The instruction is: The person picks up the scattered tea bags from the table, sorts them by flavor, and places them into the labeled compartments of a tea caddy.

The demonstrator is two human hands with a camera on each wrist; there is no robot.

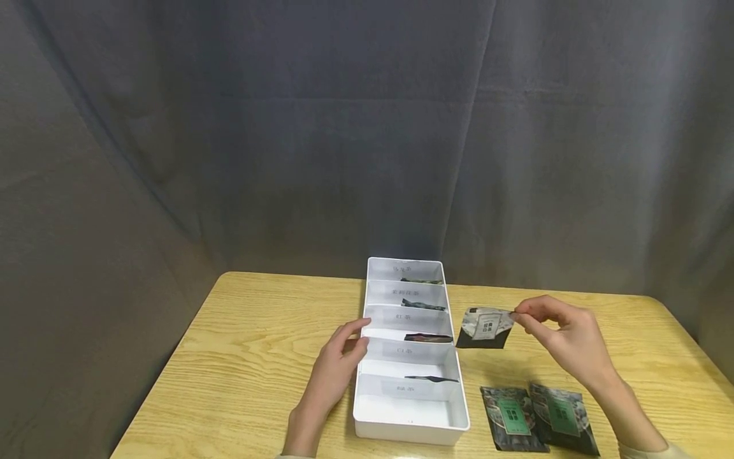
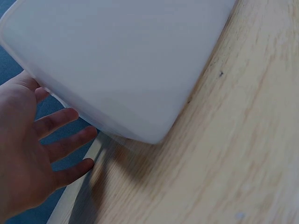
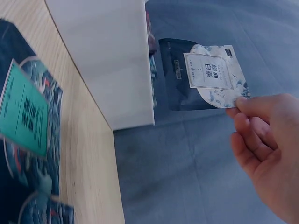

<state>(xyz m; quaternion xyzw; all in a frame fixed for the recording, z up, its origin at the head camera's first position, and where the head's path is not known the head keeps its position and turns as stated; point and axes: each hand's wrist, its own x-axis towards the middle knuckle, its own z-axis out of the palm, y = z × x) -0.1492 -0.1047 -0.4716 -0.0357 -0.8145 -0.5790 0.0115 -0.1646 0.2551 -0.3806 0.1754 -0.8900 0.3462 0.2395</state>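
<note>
My right hand [image 1: 570, 341] pinches a tea sachet [image 1: 485, 328] by its corner between thumb and fingertips. The sachet hangs beside the box's right wall, above the table; its white label [image 3: 209, 71] shows in the right wrist view. My left hand [image 1: 338, 360] is at the left wall of a long white divided box [image 1: 410, 432], fingertips right at the rim. In the left wrist view several fingers [image 2: 70, 144] of that hand are spread and nearly straight beside the box. Single dark sachets, such as one [image 1: 432, 378] near the front, lie in the rear compartments; the front compartment holds none.
Two green-labelled tea sachets [image 1: 514, 417] [image 1: 563, 417] lie side by side on the wooden table [image 1: 246, 357], right of the box. Printed labels [image 1: 404, 388] mark the compartments. A grey curtain [image 1: 344, 159] hangs behind the table's far edge.
</note>
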